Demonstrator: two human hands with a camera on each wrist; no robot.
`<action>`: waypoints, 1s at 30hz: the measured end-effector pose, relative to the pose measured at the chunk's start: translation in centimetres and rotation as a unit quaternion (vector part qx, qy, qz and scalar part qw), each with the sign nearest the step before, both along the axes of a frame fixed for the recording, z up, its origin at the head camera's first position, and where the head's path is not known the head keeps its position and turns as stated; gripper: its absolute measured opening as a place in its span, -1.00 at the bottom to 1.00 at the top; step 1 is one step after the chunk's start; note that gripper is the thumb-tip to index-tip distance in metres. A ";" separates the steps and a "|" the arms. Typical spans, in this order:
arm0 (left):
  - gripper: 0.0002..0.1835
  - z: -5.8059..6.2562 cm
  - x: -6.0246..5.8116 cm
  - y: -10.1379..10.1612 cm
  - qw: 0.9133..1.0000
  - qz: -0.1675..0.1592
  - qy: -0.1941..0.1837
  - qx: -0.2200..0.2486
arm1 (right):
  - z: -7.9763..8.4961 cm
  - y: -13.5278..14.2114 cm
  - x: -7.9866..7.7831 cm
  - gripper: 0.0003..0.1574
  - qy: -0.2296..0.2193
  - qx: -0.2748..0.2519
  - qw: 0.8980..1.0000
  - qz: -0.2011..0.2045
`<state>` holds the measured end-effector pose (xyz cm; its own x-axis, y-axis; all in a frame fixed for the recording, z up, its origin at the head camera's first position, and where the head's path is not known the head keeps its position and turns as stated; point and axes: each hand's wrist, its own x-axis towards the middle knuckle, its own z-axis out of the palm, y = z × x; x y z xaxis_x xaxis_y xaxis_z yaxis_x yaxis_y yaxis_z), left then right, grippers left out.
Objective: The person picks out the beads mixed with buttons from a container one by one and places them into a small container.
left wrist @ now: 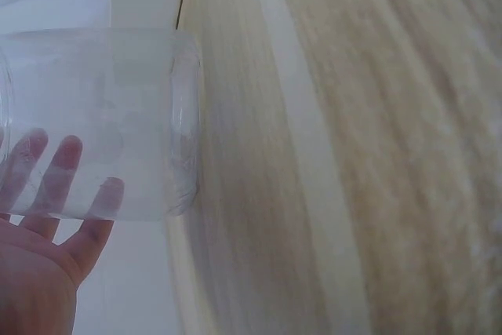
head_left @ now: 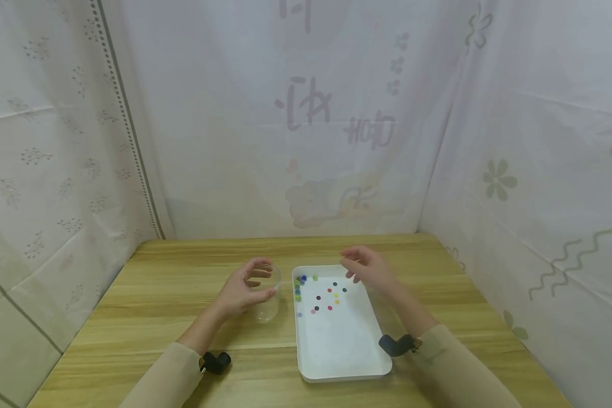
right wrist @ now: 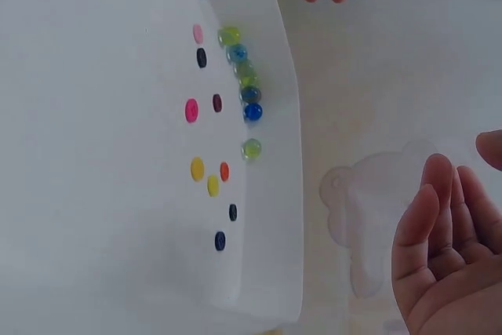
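My left hand [head_left: 239, 290] grips a clear, see-through jar [head_left: 267, 309] that stands on the table left of a white tray [head_left: 341, 351]. Through the jar wall [left wrist: 86, 92], the left wrist view shows several fingers curled behind it; no contents are visible. Above the tray's far right corner is my right hand [head_left: 371, 271], its fingers loosely bent with nothing between them. Glass marbles, one of them a blue marble [right wrist: 252, 111], lie in a row along the tray's left side. Flat coloured buttons, including a pink button [right wrist: 191, 110], are scattered across the tray's far half.
The wooden table [head_left: 183, 272] carries the jar and tray. Patterned white curtains [head_left: 234, 141] hang behind it and on both sides. A small black device [head_left: 216, 362] is strapped to the left wrist, another black device [head_left: 396, 344] to the right.
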<state>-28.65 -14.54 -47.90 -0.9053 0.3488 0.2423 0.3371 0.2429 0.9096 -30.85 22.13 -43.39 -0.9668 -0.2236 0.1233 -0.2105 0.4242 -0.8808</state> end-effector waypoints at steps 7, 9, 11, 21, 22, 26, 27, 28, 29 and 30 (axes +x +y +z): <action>-0.29 0.2 0.0 0.0 1.000 -0.001 -0.003 0.001 | -0.2 -2.1 -0.3 -0.58 -0.015 0.020 1.000 0.005; -0.29 0.2 0.0 0.0 1.000 -0.002 -0.002 0.002 | -0.2 -2.6 -0.3 -0.58 -0.017 0.025 0.999 0.008; -0.29 0.1 0.0 0.0 1.000 -0.003 0.001 0.002 | -0.3 -3.1 -0.3 -0.58 -0.023 0.030 0.999 0.014; -0.29 0.0 -0.1 0.0 1.000 -0.006 0.001 0.003 | -1.0 -4.5 -0.6 -0.49 -0.048 0.036 0.997 0.056; -0.28 0.0 -0.1 0.0 1.000 -0.006 0.001 0.003 | -1.1 -4.6 -0.6 -0.47 -0.050 0.036 0.996 0.063; -0.28 0.0 0.0 0.0 1.000 -0.006 0.000 0.005 | -1.5 -4.9 -1.0 -0.43 -0.055 0.037 0.994 0.084; -0.28 0.0 0.1 0.0 1.000 -0.005 0.000 0.005 | -1.7 -4.9 -1.1 -0.43 -0.057 0.039 0.994 0.085; -0.28 -0.1 0.0 0.0 1.000 -0.005 0.002 0.004 | -1.8 -5.0 -1.1 -0.44 -0.058 0.042 0.994 0.084; -0.29 -0.1 0.0 0.0 1.000 -0.004 0.004 0.004 | -1.9 -5.1 -1.2 -0.45 -0.058 0.044 0.994 0.084; -0.29 -0.1 0.0 0.0 1.000 -0.004 0.005 0.004 | -2.0 -5.2 -1.2 -0.46 -0.059 0.049 0.994 0.083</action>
